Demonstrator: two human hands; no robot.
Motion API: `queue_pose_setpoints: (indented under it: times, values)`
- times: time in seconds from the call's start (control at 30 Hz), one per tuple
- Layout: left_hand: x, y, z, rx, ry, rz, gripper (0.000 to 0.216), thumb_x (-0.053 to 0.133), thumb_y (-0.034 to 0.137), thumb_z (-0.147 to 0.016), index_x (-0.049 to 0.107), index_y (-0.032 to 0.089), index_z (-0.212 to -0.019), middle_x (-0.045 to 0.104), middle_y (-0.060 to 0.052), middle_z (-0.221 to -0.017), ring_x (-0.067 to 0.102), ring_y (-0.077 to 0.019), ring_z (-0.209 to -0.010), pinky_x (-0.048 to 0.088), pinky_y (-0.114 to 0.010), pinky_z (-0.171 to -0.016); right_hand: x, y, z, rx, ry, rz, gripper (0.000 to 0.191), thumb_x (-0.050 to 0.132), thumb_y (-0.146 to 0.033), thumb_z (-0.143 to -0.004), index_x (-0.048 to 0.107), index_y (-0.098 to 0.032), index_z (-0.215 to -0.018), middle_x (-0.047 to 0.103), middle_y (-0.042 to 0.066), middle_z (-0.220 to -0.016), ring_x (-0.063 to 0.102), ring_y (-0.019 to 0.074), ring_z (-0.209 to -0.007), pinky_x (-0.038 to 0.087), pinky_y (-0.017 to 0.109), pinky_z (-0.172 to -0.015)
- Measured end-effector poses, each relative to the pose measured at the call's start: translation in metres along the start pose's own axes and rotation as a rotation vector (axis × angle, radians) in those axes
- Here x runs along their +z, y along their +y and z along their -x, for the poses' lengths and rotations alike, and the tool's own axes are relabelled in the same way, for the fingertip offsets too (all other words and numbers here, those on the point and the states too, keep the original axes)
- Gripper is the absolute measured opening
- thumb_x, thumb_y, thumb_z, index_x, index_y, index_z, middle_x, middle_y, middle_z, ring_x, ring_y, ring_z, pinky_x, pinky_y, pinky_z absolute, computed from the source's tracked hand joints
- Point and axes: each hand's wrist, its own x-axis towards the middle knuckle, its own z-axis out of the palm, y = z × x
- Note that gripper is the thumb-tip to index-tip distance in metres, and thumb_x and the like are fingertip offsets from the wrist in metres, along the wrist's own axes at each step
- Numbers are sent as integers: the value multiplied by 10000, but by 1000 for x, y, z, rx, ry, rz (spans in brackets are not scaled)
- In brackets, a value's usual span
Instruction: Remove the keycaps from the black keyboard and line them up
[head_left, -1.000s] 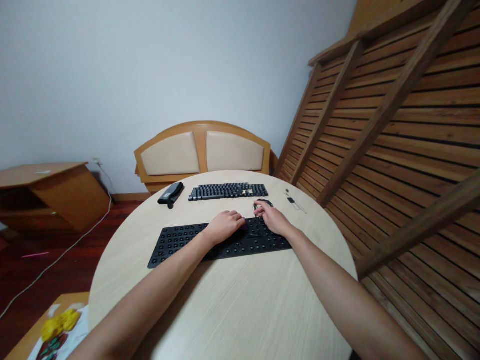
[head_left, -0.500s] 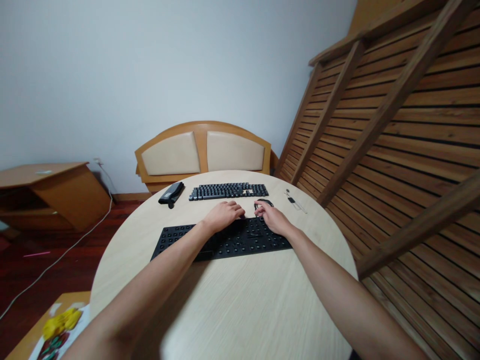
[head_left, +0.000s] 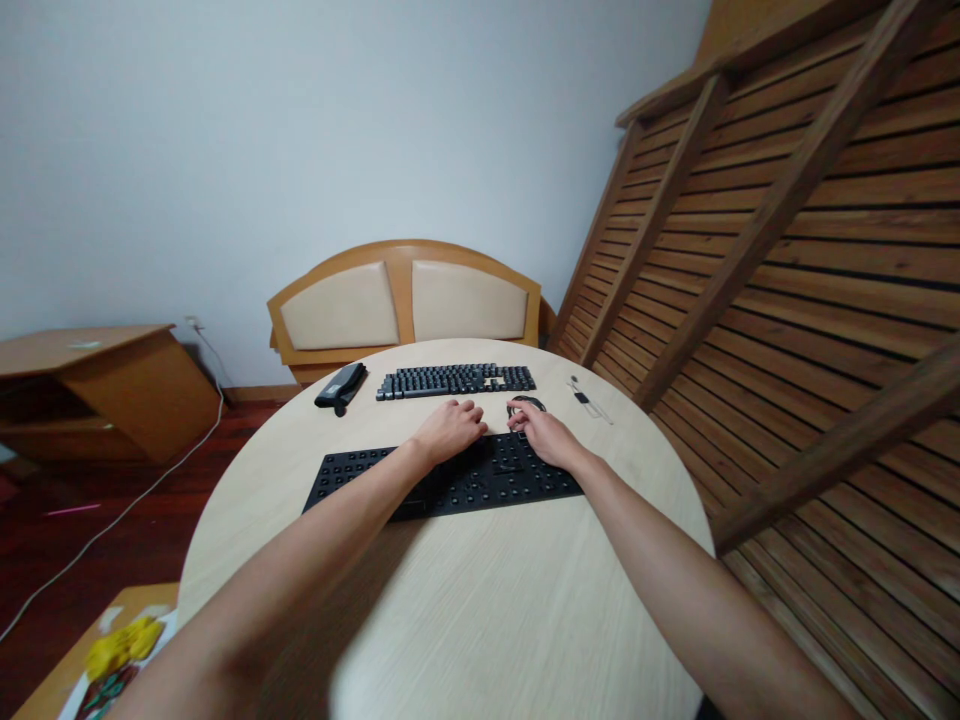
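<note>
A black keyboard base lies near the middle of the round table, with rows of bare switches where keycaps are absent. Over its far middle edge is my left hand, fingers bent downward and bunched; anything between the fingertips is hidden. My right hand rests at the keyboard's far right part, some fingers stretched left and a little apart, and I see nothing held in it. A coiled black cable lies just behind those fingers. Beyond both hands, black keycaps are laid out in keyboard order.
A dark pouch lies at the table's far left. A small wire tool with a black handle lies at the right. A slatted wooden panel leans along the right side. Yellow gloves or cloth sit low at the left.
The left fingertips have shifted slightly, and the small dark thing seen by them before no longer shows clearly. The right hand stays in place. The view has moved a touch.
</note>
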Motion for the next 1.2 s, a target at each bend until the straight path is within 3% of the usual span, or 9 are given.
queue_pose_setpoints:
  times: [0.07, 0.27, 0.4, 0.53, 0.63, 1.03, 1.2]
  values:
    - [0, -1, 1, -20, 9, -6, 115, 564, 176, -941, 671, 160, -980, 664, -103, -1001, 590, -239, -955, 432, -321, -729, 0, 1, 0, -1, 0, 3, 643, 381, 35, -800, 472, -223, -1382, 705, 41, -1030, 661, 120, -862, 501, 266, -834]
    - [6, -2, 6, 123, 14, 42, 147, 541, 220, -963, 669, 187, -1026, 659, -88, -1001, 587, -213, -943, 444, -307, -747, 0, 1, -1, -1, -1, 2, 624, 392, 26, -805, 493, -220, -1370, 706, 43, -1021, 661, 122, -852, 505, 265, -828]
    - [4, -8, 6, -62, -22, 38, 139, 555, 188, -946, 690, 157, -930, 665, -109, -987, 598, -230, -947, 459, -308, -741, -1, -2, 0, 6, -3, 8, 617, 387, 28, -799, 508, -215, -1353, 709, 42, -1026, 665, 121, -861, 502, 262, -832]
    - [5, -20, 13, -186, 16, 76, 175, 538, 129, -938, 651, 166, -1066, 663, -98, -1014, 611, -222, -944, 470, -295, -747, -2, -5, 0, 8, -3, 17, 592, 386, 27, -797, 532, -205, -1322, 711, 45, -1023, 668, 125, -859, 502, 264, -829]
    - [9, -24, 21, -219, 54, 163, 173, 529, 143, -945, 653, 194, -1054, 660, -72, -1000, 621, -207, -927, 472, -277, -726, -2, -5, 0, 4, 2, 13, 592, 391, 35, -786, 553, -206, -1301, 713, 44, -1018, 669, 126, -852, 506, 263, -826]
    - [9, -6, 4, 153, 52, 110, 159, 524, 236, -969, 676, 203, -1001, 623, -86, -1070, 558, -208, -969, 475, -282, -713, -1, -3, -1, 2, 6, 9, 578, 402, 23, -796, 588, -217, -1287, 717, 42, -1011, 670, 134, -879, 516, 270, -847]
    - [12, -11, -4, 65, 2, 83, 168, 535, 222, -961, 693, 176, -931, 623, -106, -998, 567, -219, -955, 479, -288, -699, 0, 0, -1, -2, 3, 7, 545, 409, 7, -818, 603, -210, -1279, 713, 46, -1018, 668, 134, -892, 514, 269, -855]
